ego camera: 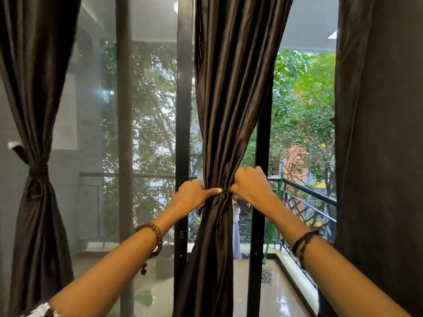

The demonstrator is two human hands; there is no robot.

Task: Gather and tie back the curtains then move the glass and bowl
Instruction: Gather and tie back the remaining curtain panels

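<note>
The step in hand is the tying back of the middle curtain (225,124), a dark, glossy panel that hangs in front of the black door frame (183,133) between the screened pane and the open balcony side. Both hands meet at its waist, where the fabric is pinched into a narrow bundle: the left hand (194,194) is clenched on the bundle from the left, thumb lying across the front folds, and the right hand (250,185) is closed on it from the right, knuckles up. Whether a tie band already runs around the cloth under the fingers cannot be told; no band shows plainly there. The left curtain (36,133) already looks finished, cinched by a dark tie (37,171) that leads to a small hook on the wall. The right curtain (377,133) hangs loose and straight at the edge of view, so it seems to be waiting its turn. The glass and bowl are not in sight. The next move likely calls for keeping the gathered folds squeezed tight with one hand while the other brings a tie around them and fastens it, without letting the slippery fabric spread open again.
</note>
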